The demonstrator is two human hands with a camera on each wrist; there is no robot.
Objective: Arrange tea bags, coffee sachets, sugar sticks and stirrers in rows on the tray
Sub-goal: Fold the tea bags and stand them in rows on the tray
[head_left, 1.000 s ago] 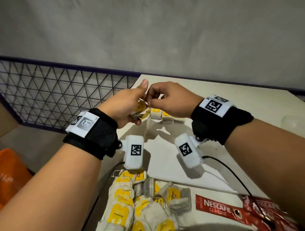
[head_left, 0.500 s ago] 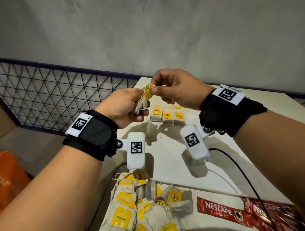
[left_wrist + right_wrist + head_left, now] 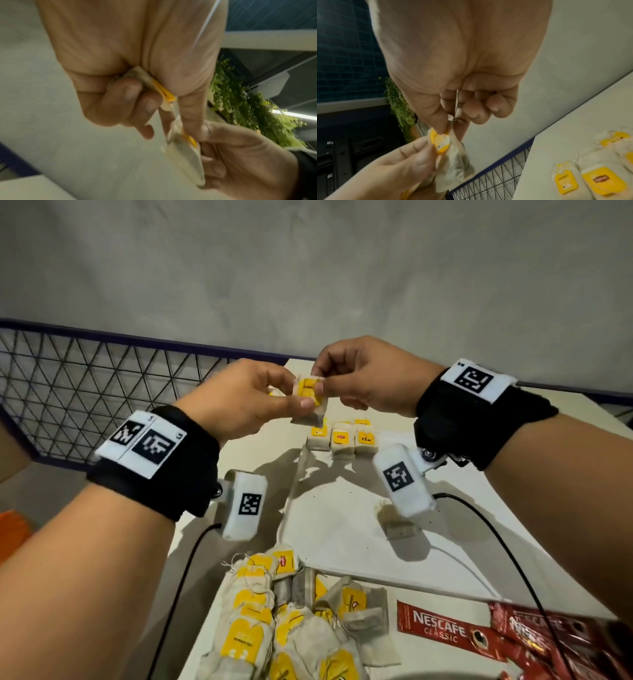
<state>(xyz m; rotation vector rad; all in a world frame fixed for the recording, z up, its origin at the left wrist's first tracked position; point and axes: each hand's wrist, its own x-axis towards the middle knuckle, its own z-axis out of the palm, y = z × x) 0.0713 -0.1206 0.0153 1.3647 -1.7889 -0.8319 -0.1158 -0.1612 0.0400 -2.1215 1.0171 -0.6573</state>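
A tea bag with a yellow tag (image 3: 309, 400) hangs in the air between both hands, above the far left corner of the white tray (image 3: 342, 525). My left hand (image 3: 294, 402) pinches its left side with thumb and finger. My right hand (image 3: 320, 380) pinches its top by the tag. In the left wrist view a second tea bag (image 3: 149, 81) sits tucked under the left hand's curled fingers, above the shared tea bag (image 3: 185, 152). Three tea bags (image 3: 340, 438) lie side by side in a row at the tray's far edge, also seen as the row (image 3: 604, 180).
A pile of several loose tea bags (image 3: 284, 618) lies before the tray's near edge, with red Nescafe sachets (image 3: 442, 628) to its right. One crumpled tea bag (image 3: 397, 525) lies on the tray under my right wrist. A wire grid fence (image 3: 85, 378) runs left of the table.
Both hands rose from just over the row on the tray. The tea bag, first bunched in the left hand, now hangs spread between both hands.
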